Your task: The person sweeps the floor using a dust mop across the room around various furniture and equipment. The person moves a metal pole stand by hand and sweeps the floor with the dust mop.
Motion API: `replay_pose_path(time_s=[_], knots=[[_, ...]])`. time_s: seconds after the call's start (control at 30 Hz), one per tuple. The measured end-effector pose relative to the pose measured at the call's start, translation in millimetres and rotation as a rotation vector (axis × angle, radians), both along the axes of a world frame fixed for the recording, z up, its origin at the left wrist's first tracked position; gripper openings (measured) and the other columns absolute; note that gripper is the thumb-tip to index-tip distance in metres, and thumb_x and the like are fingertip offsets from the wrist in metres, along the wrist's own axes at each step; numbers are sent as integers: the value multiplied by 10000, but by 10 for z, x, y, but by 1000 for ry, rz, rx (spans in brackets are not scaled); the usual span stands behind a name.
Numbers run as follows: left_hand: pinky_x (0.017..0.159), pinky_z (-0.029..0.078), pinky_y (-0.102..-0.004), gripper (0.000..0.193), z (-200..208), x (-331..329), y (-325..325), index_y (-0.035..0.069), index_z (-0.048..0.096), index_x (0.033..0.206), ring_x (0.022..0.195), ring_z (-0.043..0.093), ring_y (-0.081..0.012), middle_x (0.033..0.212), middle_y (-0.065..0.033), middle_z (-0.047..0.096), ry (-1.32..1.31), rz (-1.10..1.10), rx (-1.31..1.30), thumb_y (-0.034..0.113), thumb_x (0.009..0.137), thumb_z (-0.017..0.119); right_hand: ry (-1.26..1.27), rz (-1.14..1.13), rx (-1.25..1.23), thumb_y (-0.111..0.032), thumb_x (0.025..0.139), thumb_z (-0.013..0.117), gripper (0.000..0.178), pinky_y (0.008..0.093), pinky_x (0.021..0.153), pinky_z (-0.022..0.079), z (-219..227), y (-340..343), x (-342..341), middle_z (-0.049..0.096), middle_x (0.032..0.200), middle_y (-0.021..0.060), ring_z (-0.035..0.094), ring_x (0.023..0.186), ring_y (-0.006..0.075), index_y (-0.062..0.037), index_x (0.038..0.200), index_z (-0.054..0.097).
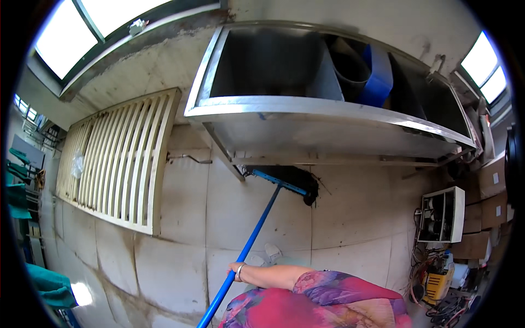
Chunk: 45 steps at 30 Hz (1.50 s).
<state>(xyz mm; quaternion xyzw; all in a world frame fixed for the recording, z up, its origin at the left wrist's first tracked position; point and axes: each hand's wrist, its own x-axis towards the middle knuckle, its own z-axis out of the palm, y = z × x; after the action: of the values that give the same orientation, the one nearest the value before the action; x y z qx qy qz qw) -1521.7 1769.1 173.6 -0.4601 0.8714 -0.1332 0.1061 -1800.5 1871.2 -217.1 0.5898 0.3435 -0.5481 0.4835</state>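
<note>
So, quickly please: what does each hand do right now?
Left hand: closed on the blue broom handle.
Right hand: not in view.

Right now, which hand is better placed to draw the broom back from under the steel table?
Probably right: the only hand in view, seemingly the right, grips the blue broom handle; its brush head lies under the steel table.
</note>
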Motion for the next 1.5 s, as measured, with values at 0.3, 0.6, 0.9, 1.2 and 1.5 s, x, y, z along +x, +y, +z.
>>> replay_pose_path(time_s=[0.3, 0.6, 0.9, 1.2, 1.5], knots=[[426, 363, -379, 275, -539, -707, 390, 86, 533, 574, 470, 476, -296, 535, -121, 514, -14, -153, 261, 283, 741, 439, 301, 12, -6, -66, 722, 475, 107, 382, 387, 417, -384, 461, -975, 438, 578, 107, 476, 440, 232, -19, 780, 399], [462, 381, -390, 287, -735, -987, 363, 59, 576, 665, 511, 501, -311, 576, -144, 534, 30, -58, 262, 302, 735, 442, 326, -1, 75, -4, 660, 465, 38, 355, 393, 419, -405, 467, -1188, 448, 532, 129, 485, 439, 241, -2, 671, 428], [503, 394, -356, 210, -555, -2410, 879, 51, 575, 739, 540, 517, -273, 607, -130, 552, 155, -110, 277, 235, 732, 473, 471, -97, -5, 2, 637, 468, 66, 350, 385, 423, -526, 1176, -2271, 448, 486, 144, 491, 420, 247, 35, 632, 411], [476, 388, -345, 151, -1005, -3392, 1381, 66, 557, 692, 513, 506, -261, 595, -115, 541, 141, -326, 396, 178, 749, 473, 541, -424, 58, -19, 660, 485, 95, 351, 387, 424, -653, 2546, -2739, 439, 491, 116, 472, 410, 222, -4, 683, 393], [440, 366, -362, 173, -1369, -4048, 1667, 76, 550, 719, 473, 474, -279, 554, -135, 499, 99, -625, 519, 196, 779, 443, 572, -664, 110, -19, 683, 495, 191, 348, 406, 429, -839, 3472, -2952, 442, 527, 111, 473, 428, 220, -32, 810, 352]])
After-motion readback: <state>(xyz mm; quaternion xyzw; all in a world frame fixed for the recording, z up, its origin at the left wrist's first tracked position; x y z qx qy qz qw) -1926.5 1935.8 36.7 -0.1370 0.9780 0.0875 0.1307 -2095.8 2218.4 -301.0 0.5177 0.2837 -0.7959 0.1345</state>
